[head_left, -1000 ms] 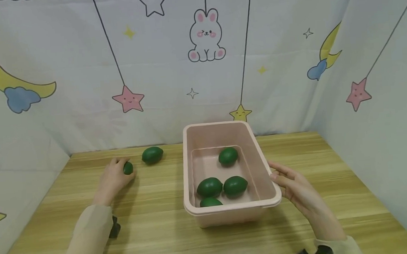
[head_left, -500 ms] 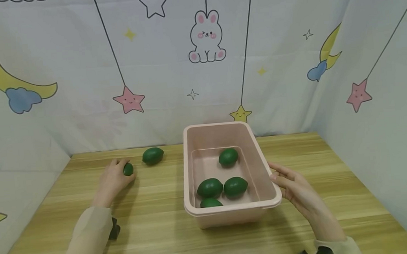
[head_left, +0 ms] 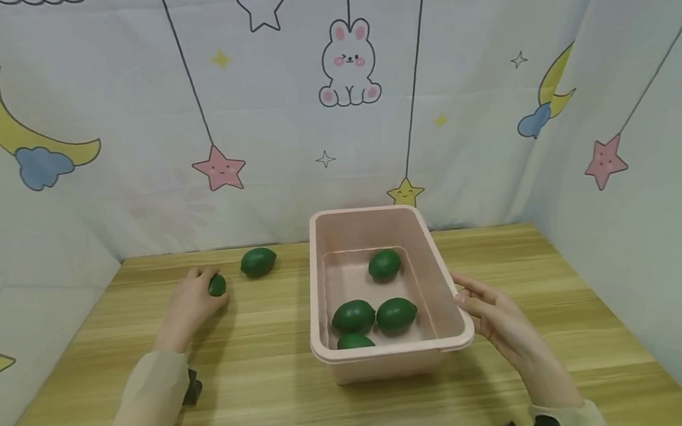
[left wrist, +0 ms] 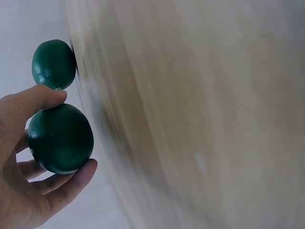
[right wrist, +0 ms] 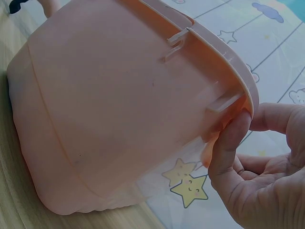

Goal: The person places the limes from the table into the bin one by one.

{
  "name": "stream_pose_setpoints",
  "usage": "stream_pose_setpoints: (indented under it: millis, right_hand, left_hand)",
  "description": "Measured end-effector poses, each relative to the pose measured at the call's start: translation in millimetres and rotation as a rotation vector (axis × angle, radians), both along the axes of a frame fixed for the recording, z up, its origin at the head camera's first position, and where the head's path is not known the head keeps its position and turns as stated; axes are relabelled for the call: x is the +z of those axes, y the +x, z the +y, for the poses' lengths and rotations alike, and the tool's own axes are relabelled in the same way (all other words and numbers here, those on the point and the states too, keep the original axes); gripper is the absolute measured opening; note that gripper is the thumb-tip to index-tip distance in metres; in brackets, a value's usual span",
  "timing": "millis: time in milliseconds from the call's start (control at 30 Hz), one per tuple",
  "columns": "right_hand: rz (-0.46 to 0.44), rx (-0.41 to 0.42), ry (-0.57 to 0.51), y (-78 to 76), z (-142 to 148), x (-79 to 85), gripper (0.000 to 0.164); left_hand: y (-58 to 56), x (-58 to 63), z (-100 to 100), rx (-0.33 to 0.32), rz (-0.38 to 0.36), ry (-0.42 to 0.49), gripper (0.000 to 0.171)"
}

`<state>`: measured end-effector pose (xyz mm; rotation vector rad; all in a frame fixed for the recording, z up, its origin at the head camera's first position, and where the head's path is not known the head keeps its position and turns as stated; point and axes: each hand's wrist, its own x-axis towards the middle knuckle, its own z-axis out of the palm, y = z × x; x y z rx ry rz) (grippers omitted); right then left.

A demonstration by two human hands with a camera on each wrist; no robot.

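At the left of the table, my left hand (head_left: 190, 306) holds a green lime (head_left: 217, 285) between thumb and fingers. The left wrist view shows the thumb on one side of this lime (left wrist: 61, 138) and fingertips on the other. A second lime (head_left: 258, 262) lies just beyond, to the right. A pale pink plastic bin (head_left: 317, 294) stands mid-table with several limes inside, one of them (head_left: 356, 341) partly hidden by the front rim. My right hand (head_left: 503, 324) grips the bin's right rim, and in the right wrist view thumb and finger pinch the rim (right wrist: 245, 81).
The wood-grain table (head_left: 259, 403) ends at a white patterned curtain (head_left: 287, 124) behind and at both sides. The bin's back end is close to that curtain. Dark straps with camera mounts (head_left: 191, 387) sit at both wrists.
The head view has shifted very slightly. Both hands, the limes and the bin keep their places.
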<state>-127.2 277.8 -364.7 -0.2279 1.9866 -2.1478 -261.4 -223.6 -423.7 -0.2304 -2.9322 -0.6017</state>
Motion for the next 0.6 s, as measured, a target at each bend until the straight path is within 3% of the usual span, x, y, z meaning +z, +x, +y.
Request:
stream_pose_setpoints:
  millis: [233,600]
  right_hand:
    - [0.011,0.010,-0.002,-0.1,0.5,-0.4,0.062]
    - [0.014,0.009,-0.007,-0.2,0.1,-0.7,0.062]
  left_hand:
    - [6.9,1.9,3.0,-0.011,0.036,-0.002,0.057]
    - [10.9,4.5,7.8,0.001,0.029,-0.012,0.057]
